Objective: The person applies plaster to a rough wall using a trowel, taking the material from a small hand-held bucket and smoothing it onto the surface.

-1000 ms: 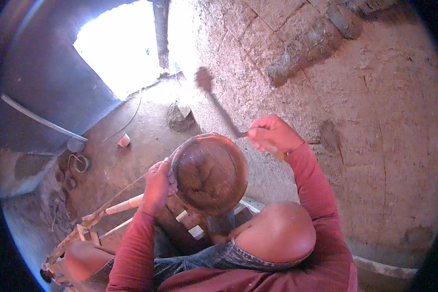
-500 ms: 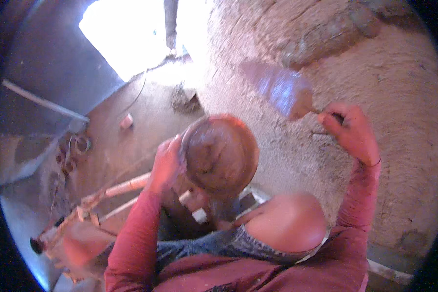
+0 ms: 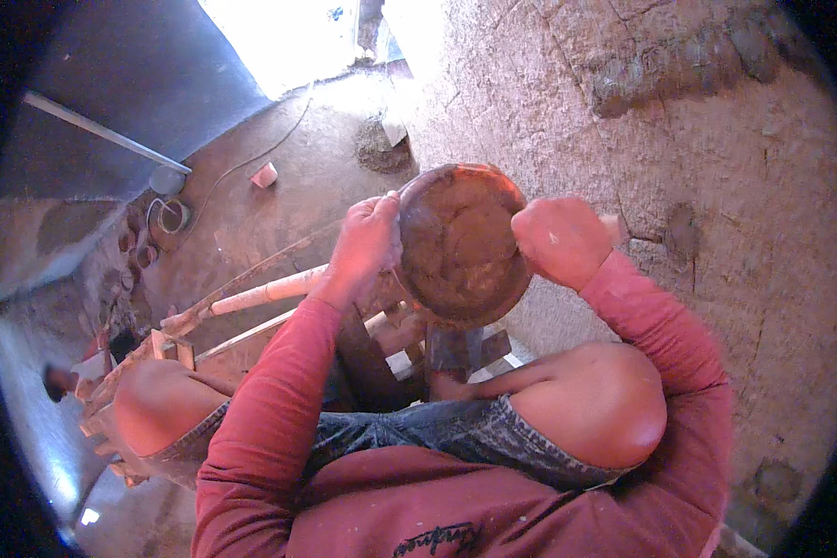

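Observation:
My left hand (image 3: 369,244) grips the left rim of a round bowl (image 3: 417,279) that holds wet brown mortar (image 3: 460,232). At the bowl's right rim my right hand (image 3: 560,240) is closed on a trowel, whose pale handle end (image 3: 616,226) pokes out beside my knuckles; its blade is hidden in or behind the bowl and hand. Below the bowl are my bent bare knees and the timber framing I am perched on.
Rough plastered wall (image 3: 716,167) fills the right. A scaffold rail (image 3: 265,295) runs left. Below are a pink bucket (image 3: 263,176), containers (image 3: 172,217), a cable and a mortar pile (image 3: 379,149). A pale pipe (image 3: 107,130) crosses the dark wall. A co-worker (image 3: 88,370) is at far left.
My right hand has swung the trowel down and left from the wall to the bowl. The view has shifted, bowl and left hand appear higher, and the co-worker shows more.

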Demonstrator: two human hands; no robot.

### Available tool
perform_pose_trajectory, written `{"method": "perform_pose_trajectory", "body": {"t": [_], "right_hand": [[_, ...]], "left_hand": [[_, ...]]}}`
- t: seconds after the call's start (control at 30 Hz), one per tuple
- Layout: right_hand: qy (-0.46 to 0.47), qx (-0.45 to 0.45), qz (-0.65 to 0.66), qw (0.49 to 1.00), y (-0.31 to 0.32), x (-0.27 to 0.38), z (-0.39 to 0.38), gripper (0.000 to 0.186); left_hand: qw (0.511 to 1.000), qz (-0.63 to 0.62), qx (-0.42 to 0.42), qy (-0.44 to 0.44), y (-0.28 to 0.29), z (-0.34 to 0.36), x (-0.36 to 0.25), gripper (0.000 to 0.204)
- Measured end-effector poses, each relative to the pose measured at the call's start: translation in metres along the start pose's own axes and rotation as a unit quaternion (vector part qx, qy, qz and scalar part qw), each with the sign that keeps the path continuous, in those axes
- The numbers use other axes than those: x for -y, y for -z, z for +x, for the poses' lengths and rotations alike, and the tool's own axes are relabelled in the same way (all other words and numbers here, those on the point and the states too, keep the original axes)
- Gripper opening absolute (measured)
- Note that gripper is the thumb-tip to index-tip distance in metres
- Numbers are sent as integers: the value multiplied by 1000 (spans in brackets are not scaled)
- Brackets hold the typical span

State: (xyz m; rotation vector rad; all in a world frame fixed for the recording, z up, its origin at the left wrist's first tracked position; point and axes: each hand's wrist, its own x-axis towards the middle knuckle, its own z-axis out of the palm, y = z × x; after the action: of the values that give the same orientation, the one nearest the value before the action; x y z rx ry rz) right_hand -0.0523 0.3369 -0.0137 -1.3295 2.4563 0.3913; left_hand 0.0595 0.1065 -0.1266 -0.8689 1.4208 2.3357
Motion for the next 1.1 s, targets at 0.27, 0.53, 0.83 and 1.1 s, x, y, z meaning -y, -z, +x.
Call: {"method": "perform_pose_trajectory", "body": {"t": [0.27, 0.53, 0.83, 1.1], "right_hand": [[-20, 56, 291, 955, -61, -29, -47, 25], [-101, -70, 461, 879, -74, -48, -79, 20], [-144, -195, 368, 898, -21, -95, -52, 22], [-139, -24, 640, 755, -78, -125, -11, 19]], "left_hand": [[1000, -29, 7, 8, 1, 2, 3, 30], [1000, 10, -23, -1, -11, -5, -11, 30], [997, 52, -60, 12, -7, -16, -6, 34], [992, 101, -68, -33, 5, -13, 6, 35]]}}
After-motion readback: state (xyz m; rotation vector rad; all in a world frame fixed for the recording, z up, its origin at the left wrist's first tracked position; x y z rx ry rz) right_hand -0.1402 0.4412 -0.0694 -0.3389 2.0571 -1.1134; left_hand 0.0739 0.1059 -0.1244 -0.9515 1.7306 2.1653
